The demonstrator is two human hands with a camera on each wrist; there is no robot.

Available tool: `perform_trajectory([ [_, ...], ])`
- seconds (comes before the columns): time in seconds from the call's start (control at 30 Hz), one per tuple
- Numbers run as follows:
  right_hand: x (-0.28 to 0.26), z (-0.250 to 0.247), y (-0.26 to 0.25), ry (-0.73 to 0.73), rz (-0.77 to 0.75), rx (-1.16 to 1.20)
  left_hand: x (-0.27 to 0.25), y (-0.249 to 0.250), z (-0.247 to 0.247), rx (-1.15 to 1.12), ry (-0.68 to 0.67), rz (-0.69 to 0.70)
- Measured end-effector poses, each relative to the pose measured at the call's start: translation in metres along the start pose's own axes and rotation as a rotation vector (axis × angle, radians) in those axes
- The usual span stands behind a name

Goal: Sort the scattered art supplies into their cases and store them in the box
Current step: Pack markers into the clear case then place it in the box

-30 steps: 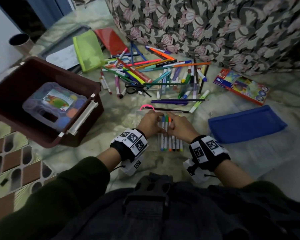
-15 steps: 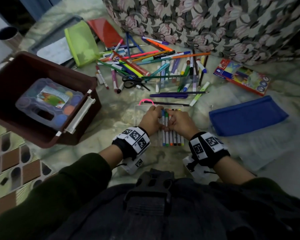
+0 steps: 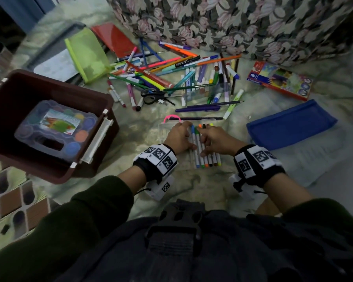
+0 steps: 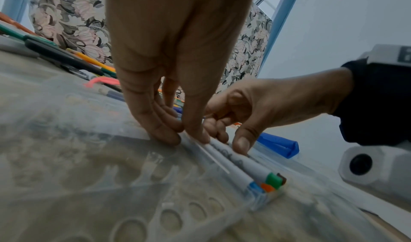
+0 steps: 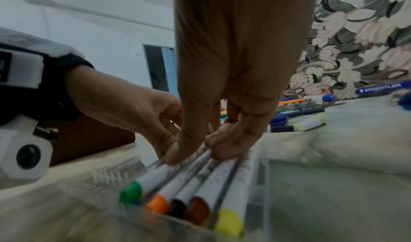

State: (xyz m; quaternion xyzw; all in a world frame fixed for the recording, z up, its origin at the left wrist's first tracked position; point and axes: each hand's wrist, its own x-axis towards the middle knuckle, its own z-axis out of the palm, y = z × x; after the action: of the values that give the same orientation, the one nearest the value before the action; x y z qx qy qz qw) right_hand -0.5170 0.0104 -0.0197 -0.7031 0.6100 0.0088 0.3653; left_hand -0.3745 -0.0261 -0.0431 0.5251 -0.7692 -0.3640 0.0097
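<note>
A clear plastic marker case lies on the floor in front of me, holding a row of several white markers with coloured caps. My left hand presses its straight fingertips down beside the blue marker, on the case. My right hand pinches the green marker between thumb and curled fingers; that marker sits a little higher than its neighbours. The brown storage box stands at my left with a clear paint case inside.
Beyond the hands lies a heap of loose pens and markers with black scissors and another clear case. A green pouch, a red case, a coloured-pencil box and a blue pouch surround it. A floral sofa closes off the back.
Both hands stay on the marker row and have slid slightly toward me, so more coloured caps show beyond the fingers. My head view has shifted a little.
</note>
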Motion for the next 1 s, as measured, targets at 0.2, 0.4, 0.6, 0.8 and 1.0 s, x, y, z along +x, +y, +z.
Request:
perform_trajectory([
  [0.2, 0.002, 0.003, -0.003, -0.019, 0.011, -0.07, 0.004, -0.003, 0.003, 0.013, -0.008, 0.017],
  [0.4, 0.005, 0.012, -0.007, 0.017, 0.064, -0.161, 0.003, -0.004, 0.003, 0.004, 0.008, 0.025],
  [0.6, 0.003, 0.006, -0.004, -0.007, 0.011, -0.168, -0.001, 0.0, 0.0, 0.03, 0.006, 0.015],
  [0.8, 0.004, -0.001, 0.0, 0.071, 0.022, 0.063, -0.007, 0.006, -0.005, 0.002, -0.019, -0.001],
  [1.0, 0.016, -0.019, 0.012, 0.251, -0.042, 0.219, -0.005, -0.001, -0.033, -0.214, 0.106, 0.025],
])
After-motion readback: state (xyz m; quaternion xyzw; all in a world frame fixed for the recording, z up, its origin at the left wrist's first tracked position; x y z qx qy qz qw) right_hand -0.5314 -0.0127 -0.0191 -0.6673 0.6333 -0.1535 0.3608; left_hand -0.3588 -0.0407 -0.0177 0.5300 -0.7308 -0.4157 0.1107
